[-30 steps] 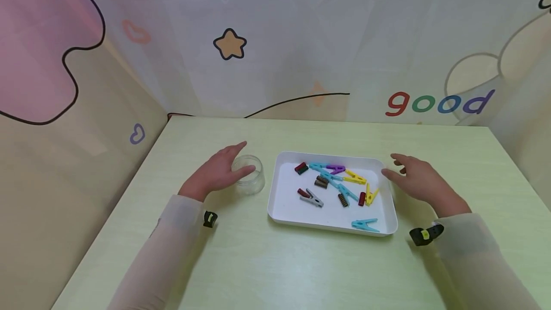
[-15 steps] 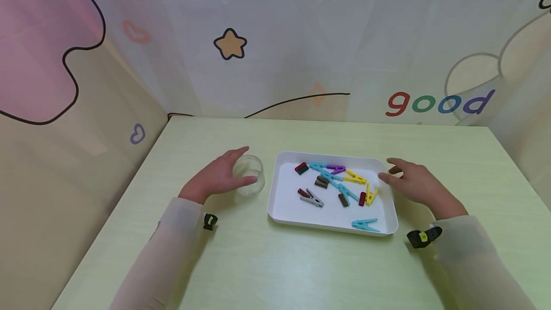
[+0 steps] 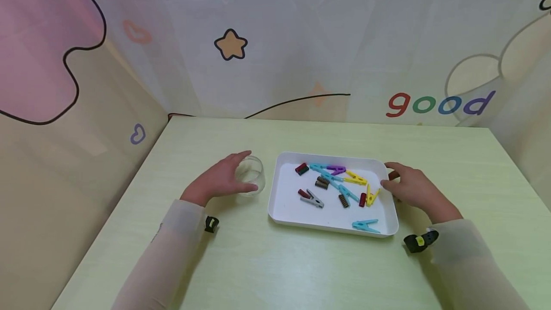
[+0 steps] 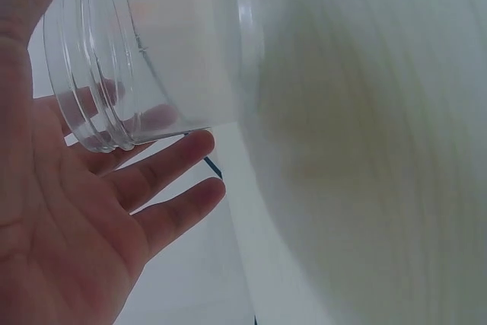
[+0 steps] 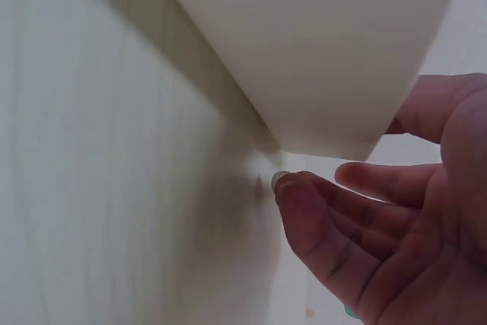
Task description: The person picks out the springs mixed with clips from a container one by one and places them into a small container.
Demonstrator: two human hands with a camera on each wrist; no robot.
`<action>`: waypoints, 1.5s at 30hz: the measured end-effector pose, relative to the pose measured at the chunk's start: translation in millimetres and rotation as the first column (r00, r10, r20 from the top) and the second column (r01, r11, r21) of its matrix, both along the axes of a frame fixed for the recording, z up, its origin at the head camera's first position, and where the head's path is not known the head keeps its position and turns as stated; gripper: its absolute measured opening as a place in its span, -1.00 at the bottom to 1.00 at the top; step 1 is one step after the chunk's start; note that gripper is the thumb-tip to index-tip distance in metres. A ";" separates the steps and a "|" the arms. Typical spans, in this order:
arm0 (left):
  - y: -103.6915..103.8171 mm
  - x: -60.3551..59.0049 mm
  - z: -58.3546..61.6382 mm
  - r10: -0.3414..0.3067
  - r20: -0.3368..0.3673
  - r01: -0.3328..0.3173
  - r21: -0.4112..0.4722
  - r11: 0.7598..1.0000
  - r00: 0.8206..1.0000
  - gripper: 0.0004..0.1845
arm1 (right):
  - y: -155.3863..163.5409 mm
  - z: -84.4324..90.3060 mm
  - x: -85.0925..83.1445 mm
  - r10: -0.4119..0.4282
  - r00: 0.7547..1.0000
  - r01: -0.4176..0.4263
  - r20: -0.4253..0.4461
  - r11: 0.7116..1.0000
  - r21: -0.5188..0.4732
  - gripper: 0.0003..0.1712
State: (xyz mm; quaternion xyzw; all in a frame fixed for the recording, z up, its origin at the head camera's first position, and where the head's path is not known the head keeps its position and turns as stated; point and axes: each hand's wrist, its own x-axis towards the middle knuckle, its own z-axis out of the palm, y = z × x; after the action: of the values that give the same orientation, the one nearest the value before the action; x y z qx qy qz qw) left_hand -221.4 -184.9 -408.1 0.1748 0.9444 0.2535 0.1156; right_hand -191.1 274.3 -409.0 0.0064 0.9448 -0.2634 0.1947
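My left hand [image 3: 217, 180] wraps a clear empty jar [image 3: 251, 175] left of the tray, thumb on its far side and fingers along its near side. The left wrist view shows the jar [image 4: 152, 51] lying against the thumb and fingers of that hand [image 4: 68, 211]. A white tray [image 3: 287, 212] holds several coloured clothespins [image 3: 340, 178] and small springs. My right hand [image 3: 409, 188] holds the tray's right rim, thumb at the edge. In the right wrist view the curled fingers [image 5: 319, 218] sit at the outer wall of the tray [image 5: 319, 51], with the thumb behind it.
The pale green table [image 3: 301, 271] is boxed in by printed fabric walls [image 3: 275, 37] at the back and both sides. A turquoise clothespin [image 3: 365, 225] lies near the tray's front right corner. Black wrist cameras sit on both sleeves.
My left hand closed round the jar, which shifted slightly. My right hand moved left and came onto the tray's right rim.
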 end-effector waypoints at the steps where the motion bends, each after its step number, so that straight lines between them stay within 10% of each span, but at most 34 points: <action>1: 0.2 0.1 -0.3 -0.001 0.001 0.001 -0.002 1.000 1.000 0.07 | -0.4 -0.7 0.1 -0.003 1.000 0.003 0.000 1.000 -0.004 -0.15; 45: 7.1 -8.4 -7.8 0.044 0.001 -0.044 0.070 0.997 0.999 0.05 | -2.4 -4.6 -11.9 -0.071 0.995 0.067 -0.065 0.996 -0.067 -0.23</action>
State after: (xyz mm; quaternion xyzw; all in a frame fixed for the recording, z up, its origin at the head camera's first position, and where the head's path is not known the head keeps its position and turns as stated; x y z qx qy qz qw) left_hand -229.9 -177.8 -416.0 0.1578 0.9387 0.2886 0.1033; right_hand -202.9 271.9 -413.6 0.0237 0.9411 -0.3004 0.1536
